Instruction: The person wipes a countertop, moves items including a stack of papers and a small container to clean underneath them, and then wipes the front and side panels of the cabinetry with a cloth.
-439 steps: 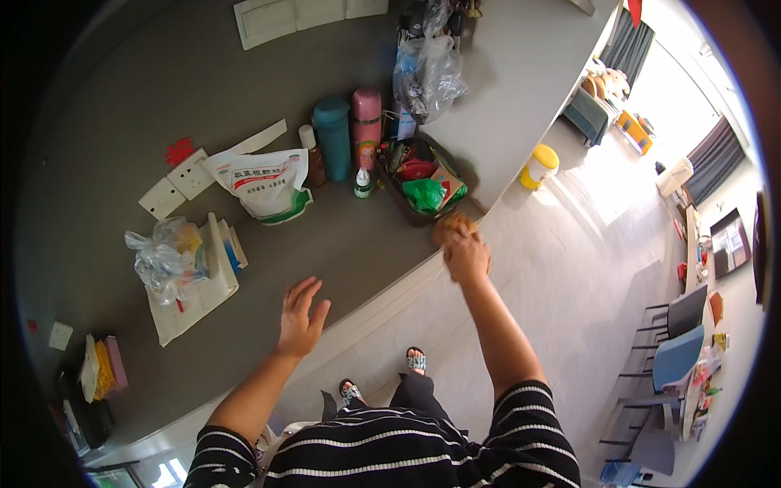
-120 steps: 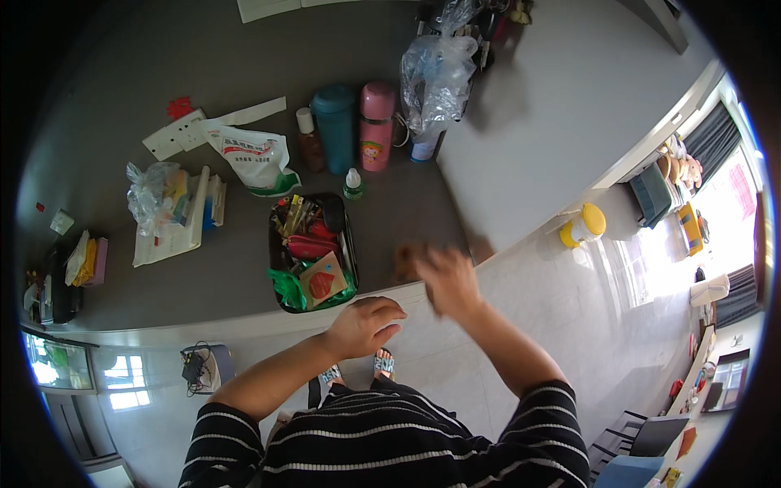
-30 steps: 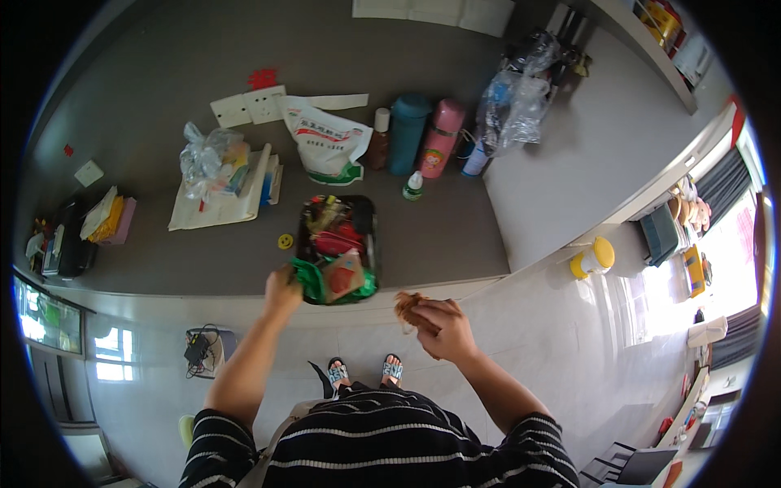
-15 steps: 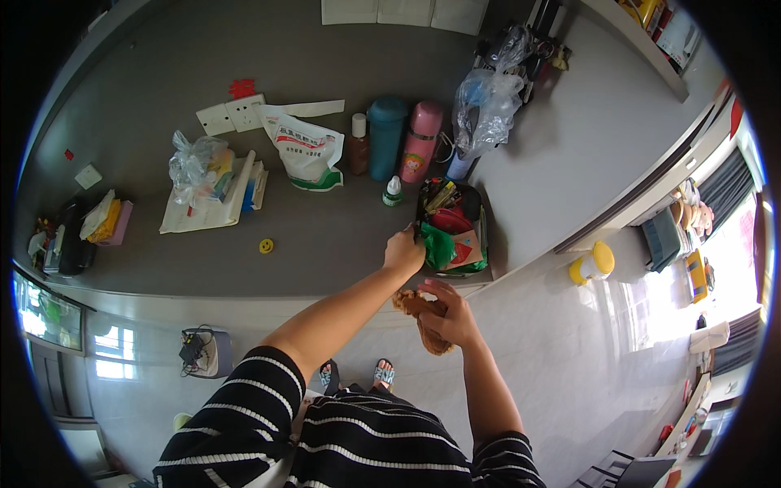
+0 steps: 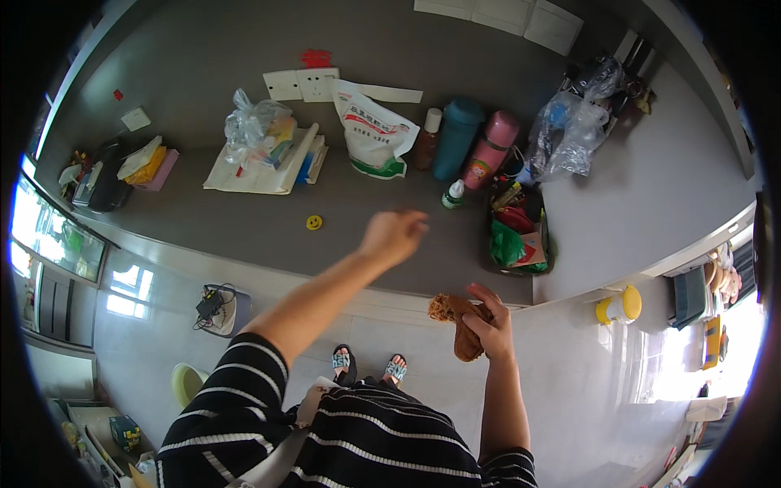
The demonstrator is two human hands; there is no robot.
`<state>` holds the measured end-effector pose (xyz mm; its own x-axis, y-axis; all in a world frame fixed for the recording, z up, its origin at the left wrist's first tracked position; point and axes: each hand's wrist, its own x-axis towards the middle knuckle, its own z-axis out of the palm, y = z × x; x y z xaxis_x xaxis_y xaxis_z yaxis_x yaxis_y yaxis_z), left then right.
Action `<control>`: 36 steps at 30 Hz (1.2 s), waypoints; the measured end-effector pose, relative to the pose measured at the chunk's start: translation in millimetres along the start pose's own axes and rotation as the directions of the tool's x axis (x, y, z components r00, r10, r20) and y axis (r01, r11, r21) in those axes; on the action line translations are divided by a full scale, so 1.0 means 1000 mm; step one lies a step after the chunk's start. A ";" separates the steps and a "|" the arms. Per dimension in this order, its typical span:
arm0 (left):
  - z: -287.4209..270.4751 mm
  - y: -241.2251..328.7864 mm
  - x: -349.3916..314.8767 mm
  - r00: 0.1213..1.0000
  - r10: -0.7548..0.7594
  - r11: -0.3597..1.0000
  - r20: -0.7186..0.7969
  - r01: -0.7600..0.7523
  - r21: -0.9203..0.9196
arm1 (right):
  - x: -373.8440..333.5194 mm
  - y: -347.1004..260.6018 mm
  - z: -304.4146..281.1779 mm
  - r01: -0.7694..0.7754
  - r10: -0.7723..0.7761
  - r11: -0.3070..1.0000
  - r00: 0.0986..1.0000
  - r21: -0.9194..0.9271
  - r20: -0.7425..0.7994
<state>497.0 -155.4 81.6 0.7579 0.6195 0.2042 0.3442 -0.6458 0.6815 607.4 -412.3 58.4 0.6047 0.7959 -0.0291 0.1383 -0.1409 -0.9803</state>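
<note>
My left hand (image 5: 394, 237) is over the grey counter (image 5: 268, 232), in the open stretch between a small yellow smiley disc (image 5: 314, 222) and the dark basket. Its fingers are smeared by motion, so what they hold, if anything, is hidden. In front of the counter's near edge, my right hand (image 5: 492, 323) is closed around a brown, fuzzy, bent item (image 5: 466, 329) with a rough, lumpy end. To the right on the counter stands the dark basket (image 5: 547, 236), holding a green plastic bag (image 5: 506, 244), a red item and a brown card-like piece. No hand touches the basket.
Along the back stand a white-and-green pouch (image 5: 376, 134), a brown bottle (image 5: 427, 142), a teal flask (image 5: 458, 138), a pink flask (image 5: 493, 146) and a small dropper bottle (image 5: 453, 195). Farther left lie papers (image 5: 260, 175) and a black case (image 5: 103, 183). A yellow-lidded bucket (image 5: 620, 306) stands on the floor.
My left hand has left the basket's green bag and moved left over the counter. My right hand still grips the brown item. The view has turned left.
</note>
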 end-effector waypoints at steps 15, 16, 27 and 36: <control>-0.060 -0.078 0.011 0.968 -0.246 0.965 0.054 0.239 0.108 | 0.034 -0.029 0.035 -0.086 0.094 0.905 0.996 0.417 0.002; -0.041 -0.049 0.023 0.988 -0.146 0.989 0.048 0.145 0.016 | 0.033 -0.027 0.034 -0.088 0.107 0.895 0.994 0.438 -0.018; 0.056 0.065 0.107 0.983 -0.069 0.957 0.167 0.113 -0.267 | 0.020 -0.032 0.035 -0.091 0.136 0.876 0.989 0.474 -0.060; -0.028 -0.034 -0.011 0.968 -0.126 0.978 -0.219 0.084 -0.190 | 0.077 -0.041 0.070 0.336 -0.399 0.876 0.908 -0.345 -0.128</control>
<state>461.6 -128.0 76.1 0.5689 0.7783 0.2657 0.2955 -0.4949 0.8172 592.9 -304.0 82.4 0.5945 0.7035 0.3893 0.5949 -0.0591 -0.8016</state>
